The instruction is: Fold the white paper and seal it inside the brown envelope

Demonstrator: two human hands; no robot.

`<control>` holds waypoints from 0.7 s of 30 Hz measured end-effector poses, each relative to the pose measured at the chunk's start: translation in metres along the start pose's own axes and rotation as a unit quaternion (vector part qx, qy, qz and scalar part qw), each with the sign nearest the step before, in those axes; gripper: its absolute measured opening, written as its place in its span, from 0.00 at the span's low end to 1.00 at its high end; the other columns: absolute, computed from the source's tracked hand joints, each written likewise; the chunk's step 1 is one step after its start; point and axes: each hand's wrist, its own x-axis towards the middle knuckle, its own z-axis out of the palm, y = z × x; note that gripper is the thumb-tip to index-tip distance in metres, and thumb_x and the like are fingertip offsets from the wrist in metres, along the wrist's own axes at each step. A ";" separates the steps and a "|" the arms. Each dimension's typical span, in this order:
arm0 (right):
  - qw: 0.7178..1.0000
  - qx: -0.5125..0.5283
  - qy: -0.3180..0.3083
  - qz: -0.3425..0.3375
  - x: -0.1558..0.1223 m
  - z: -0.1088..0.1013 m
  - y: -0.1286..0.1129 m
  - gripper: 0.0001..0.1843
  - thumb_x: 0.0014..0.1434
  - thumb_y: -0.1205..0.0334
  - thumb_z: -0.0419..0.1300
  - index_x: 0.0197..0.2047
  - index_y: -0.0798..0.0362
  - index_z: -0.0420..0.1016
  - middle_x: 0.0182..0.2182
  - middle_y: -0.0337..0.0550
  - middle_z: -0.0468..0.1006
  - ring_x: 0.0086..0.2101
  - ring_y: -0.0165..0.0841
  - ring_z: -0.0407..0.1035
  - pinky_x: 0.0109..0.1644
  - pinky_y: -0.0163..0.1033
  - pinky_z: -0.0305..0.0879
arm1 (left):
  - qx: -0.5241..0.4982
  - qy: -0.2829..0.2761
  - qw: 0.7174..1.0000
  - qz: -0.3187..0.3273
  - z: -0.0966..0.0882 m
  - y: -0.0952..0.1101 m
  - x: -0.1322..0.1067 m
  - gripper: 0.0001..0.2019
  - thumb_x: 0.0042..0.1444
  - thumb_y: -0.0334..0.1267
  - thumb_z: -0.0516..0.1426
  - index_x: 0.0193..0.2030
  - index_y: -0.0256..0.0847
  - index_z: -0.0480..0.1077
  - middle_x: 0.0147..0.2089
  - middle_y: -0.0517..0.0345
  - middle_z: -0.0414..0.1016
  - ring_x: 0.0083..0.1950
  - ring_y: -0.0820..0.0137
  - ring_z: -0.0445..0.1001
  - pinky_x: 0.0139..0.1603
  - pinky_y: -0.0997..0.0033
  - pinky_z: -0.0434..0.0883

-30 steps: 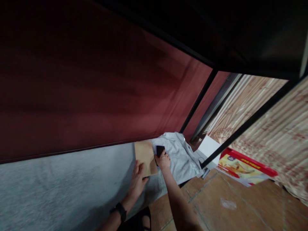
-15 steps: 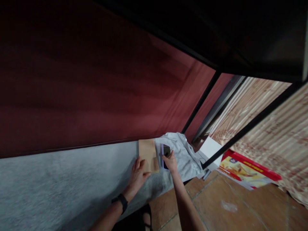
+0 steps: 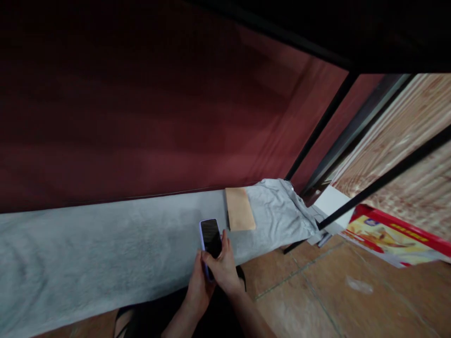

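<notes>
A dark smartphone (image 3: 211, 237) with a pale purple case is held in front of me, screen up and dark. My right hand (image 3: 224, 267) grips its lower end, thumb on the right edge. My left hand (image 3: 197, 284) cups the phone's bottom from the left, underneath the right hand. A tan paper envelope (image 3: 240, 215) lies flat on the grey cloth-covered surface (image 3: 105, 249), a little beyond and to the right of the phone, untouched by either hand.
A dark red wall panel (image 3: 141, 117) rises behind the surface. Rumpled grey cloth (image 3: 282, 213) bunches at its right end. Black metal frame bars (image 3: 384, 176) cross on the right. A white box (image 3: 331, 199) and a red and yellow carton (image 3: 391, 234) lie on the tiled floor (image 3: 317, 300).
My right hand lifted the phone off the cloth beside the envelope and brought it toward me. My left hand left the envelope and joined the phone. The view shifted left.
</notes>
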 end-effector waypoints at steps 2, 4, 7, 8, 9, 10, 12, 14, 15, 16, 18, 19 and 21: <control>1.000 -0.009 -0.024 0.013 -0.014 0.013 -0.009 0.49 0.49 0.53 0.69 0.70 0.61 0.57 0.56 0.57 0.70 0.58 0.48 0.66 0.64 0.49 0.62 | -0.012 0.015 1.000 -0.008 -0.016 0.013 -0.009 0.29 0.65 0.55 0.50 0.66 0.39 0.65 0.53 0.46 0.80 0.56 0.56 0.78 0.53 0.59 0.76; 0.998 0.004 -0.052 0.020 -0.022 0.022 -0.014 0.46 0.52 0.51 0.67 0.69 0.60 0.59 0.55 0.56 0.70 0.57 0.46 0.66 0.64 0.47 0.63 | -0.013 0.020 0.999 -0.021 -0.030 0.025 -0.017 0.30 0.64 0.57 0.50 0.65 0.40 0.65 0.51 0.47 0.81 0.53 0.55 0.80 0.50 0.58 0.77; 0.996 0.035 -0.078 0.020 -0.028 0.031 -0.016 0.33 0.58 0.53 0.62 0.64 0.55 0.67 0.52 0.50 0.72 0.53 0.42 0.70 0.60 0.45 0.66 | -0.028 -0.006 0.999 -0.035 -0.045 0.041 -0.027 0.30 0.63 0.58 0.52 0.64 0.40 0.67 0.47 0.47 0.82 0.47 0.54 0.81 0.47 0.56 0.78; 0.995 0.047 -0.084 0.016 -0.029 0.033 -0.016 0.29 0.59 0.55 0.60 0.62 0.53 0.69 0.51 0.48 0.73 0.51 0.40 0.71 0.59 0.44 0.67 | -0.038 -0.021 0.998 -0.038 -0.048 0.046 -0.030 0.30 0.62 0.58 0.53 0.63 0.40 0.67 0.47 0.47 0.82 0.46 0.54 0.82 0.48 0.55 0.78; 0.994 0.060 -0.088 0.010 -0.030 0.034 -0.016 0.27 0.60 0.56 0.58 0.61 0.52 0.70 0.50 0.47 0.73 0.50 0.39 0.71 0.58 0.43 0.68 | -0.049 -0.033 0.997 -0.040 -0.051 0.049 -0.033 0.30 0.62 0.58 0.53 0.63 0.40 0.68 0.47 0.47 0.82 0.45 0.54 0.82 0.49 0.54 0.77; 0.993 0.073 -0.090 0.002 -0.031 0.035 -0.016 0.26 0.60 0.58 0.58 0.61 0.52 0.71 0.50 0.47 0.73 0.49 0.38 0.72 0.57 0.42 0.68 | -0.059 -0.045 0.996 -0.040 -0.052 0.052 -0.035 0.29 0.62 0.58 0.54 0.62 0.40 0.68 0.47 0.47 0.82 0.45 0.54 0.82 0.49 0.53 0.77; 0.992 0.092 -0.091 -0.007 -0.032 0.037 -0.018 0.25 0.59 0.59 0.57 0.60 0.52 0.72 0.50 0.46 0.74 0.49 0.38 0.72 0.56 0.41 0.69 | -0.073 -0.064 0.995 -0.039 -0.054 0.055 -0.038 0.28 0.61 0.58 0.54 0.61 0.40 0.69 0.47 0.47 0.82 0.44 0.54 0.82 0.49 0.52 0.77; 0.990 0.111 -0.082 0.004 -0.034 0.038 -0.021 0.25 0.59 0.60 0.56 0.59 0.54 0.73 0.50 0.47 0.76 0.49 0.38 0.72 0.57 0.42 0.68 | -0.079 -0.071 0.994 -0.038 -0.054 0.055 -0.040 0.27 0.62 0.58 0.54 0.57 0.40 0.71 0.46 0.48 0.82 0.42 0.55 0.82 0.46 0.52 0.78; 0.989 0.124 -0.077 0.016 -0.035 0.038 -0.022 0.24 0.59 0.60 0.56 0.57 0.54 0.74 0.50 0.48 0.76 0.50 0.39 0.72 0.58 0.43 0.67 | -0.081 -0.071 0.994 -0.035 -0.054 0.056 -0.041 0.26 0.62 0.58 0.54 0.55 0.40 0.72 0.44 0.48 0.82 0.41 0.56 0.82 0.45 0.52 0.78; 0.988 0.136 -0.073 0.029 -0.036 0.038 -0.024 0.23 0.59 0.60 0.55 0.56 0.55 0.75 0.50 0.48 0.77 0.51 0.39 0.72 0.59 0.44 0.67 | -0.083 -0.071 0.994 -0.032 -0.054 0.055 -0.041 0.25 0.62 0.57 0.54 0.54 0.39 0.73 0.43 0.49 0.82 0.40 0.57 0.82 0.44 0.52 0.78; 0.986 0.148 -0.068 0.046 -0.038 0.037 -0.026 0.22 0.58 0.59 0.55 0.54 0.55 0.76 0.51 0.48 0.78 0.52 0.40 0.72 0.61 0.46 0.65 | -0.086 -0.069 0.994 -0.028 -0.054 0.055 -0.042 0.24 0.62 0.57 0.54 0.51 0.39 0.74 0.42 0.49 0.82 0.38 0.58 0.82 0.42 0.53 0.79; 0.986 0.147 -0.066 0.048 -0.039 0.037 -0.027 0.22 0.58 0.59 0.55 0.54 0.55 0.76 0.51 0.48 0.78 0.52 0.40 0.72 0.61 0.46 0.65 | -0.086 -0.069 0.994 -0.027 -0.054 0.055 -0.042 0.23 0.62 0.56 0.54 0.51 0.38 0.74 0.42 0.49 0.82 0.38 0.59 0.82 0.42 0.53 0.79; 0.987 0.140 -0.062 0.043 -0.040 0.036 -0.026 0.23 0.57 0.59 0.56 0.54 0.55 0.77 0.52 0.48 0.78 0.52 0.40 0.71 0.62 0.46 0.64 | -0.081 -0.070 0.994 -0.034 -0.054 0.055 -0.042 0.24 0.62 0.57 0.54 0.51 0.38 0.74 0.43 0.49 0.82 0.39 0.59 0.82 0.42 0.53 0.78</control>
